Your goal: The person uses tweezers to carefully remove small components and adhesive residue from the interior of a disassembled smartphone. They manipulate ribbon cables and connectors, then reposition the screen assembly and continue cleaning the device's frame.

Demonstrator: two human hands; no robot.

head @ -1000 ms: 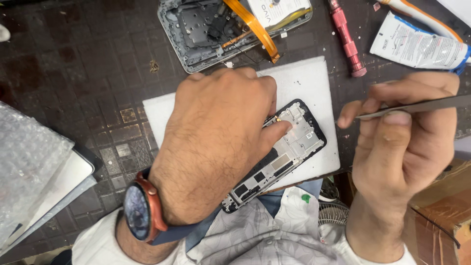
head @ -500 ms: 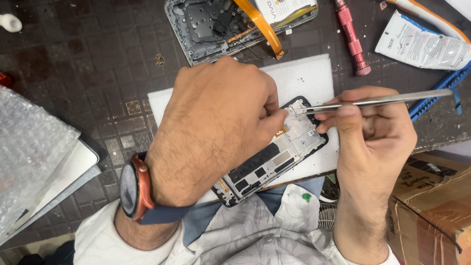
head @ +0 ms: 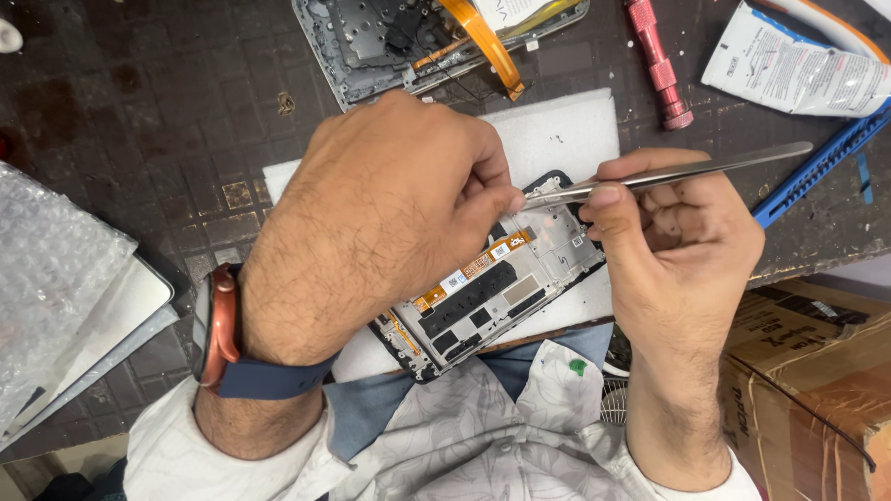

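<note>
Both hands work over the opened phone (head: 492, 301), which lies on a white foam pad (head: 566, 139) at the near table edge. The left hand (head: 371, 223) presses down on the phone's upper part, fingers curled, much as half a second ago. The right hand (head: 673, 246) pinches metal tweezers (head: 668, 174), whose tips have slid closer to the left fingertips. Farther off lie a second phone frame (head: 371, 46) and a red screwdriver (head: 657, 60).

Bare mat (head: 121, 83) upper left (open); red screwdriver (head: 657, 61) blocks right.
</note>
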